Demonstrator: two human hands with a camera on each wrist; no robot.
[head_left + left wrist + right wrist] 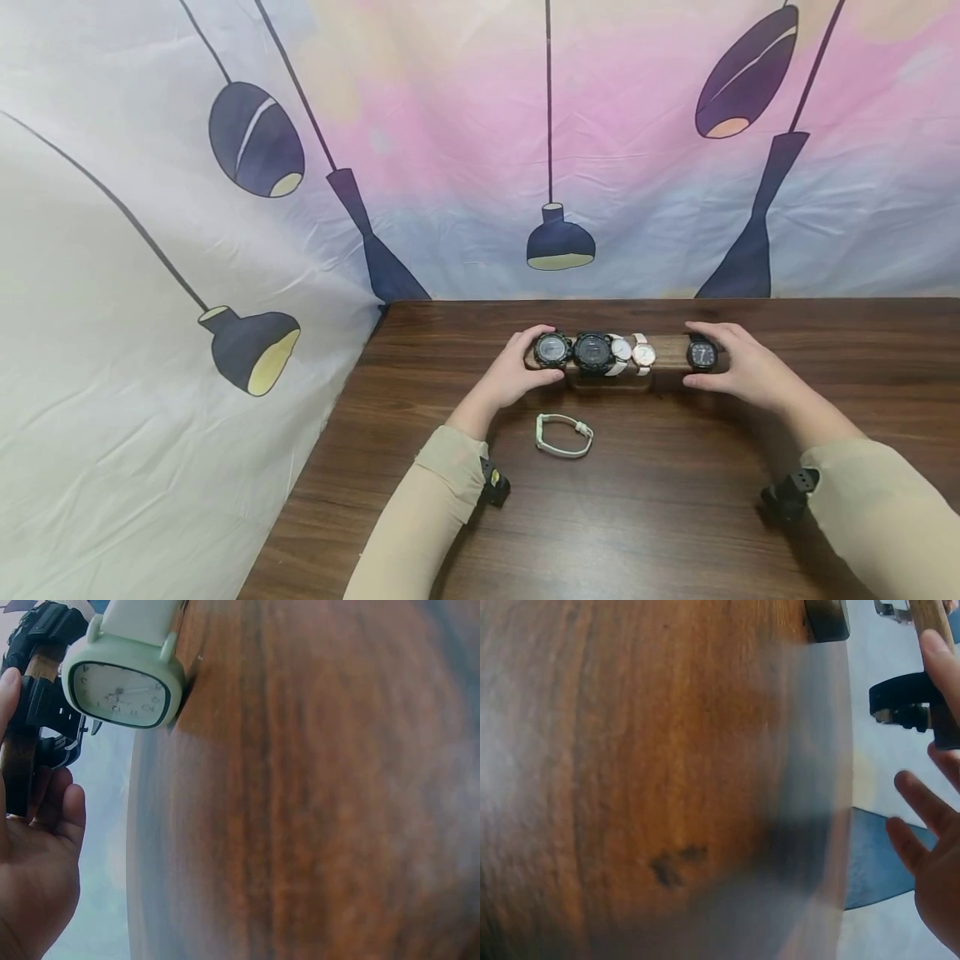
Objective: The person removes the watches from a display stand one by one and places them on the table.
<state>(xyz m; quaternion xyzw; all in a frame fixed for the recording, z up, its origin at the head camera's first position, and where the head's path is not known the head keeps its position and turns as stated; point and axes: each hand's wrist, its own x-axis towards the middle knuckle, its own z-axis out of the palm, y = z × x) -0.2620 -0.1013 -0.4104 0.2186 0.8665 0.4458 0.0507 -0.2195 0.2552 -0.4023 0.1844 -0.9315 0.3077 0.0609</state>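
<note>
A wooden watch stand (671,353) with a raised bar stands near the table's back edge. My left hand (517,367) grips its left end, around a black round watch (553,349). Beside that are another black watch (592,353) and two pale-strapped watches, one with a white face (620,348) and one with a gold rim (644,355). At the right end, my right hand (750,365) holds the bar around a black square watch (702,353); some fingers spread free in the right wrist view. A pale green watch (120,694) lies on its side in front.
The dark wooden table (637,517) ends at a printed fabric backdrop (465,167) with drawn lamps. White cloth (150,467) hangs along the left side. Black wrist cameras (495,485) sit at both sleeves.
</note>
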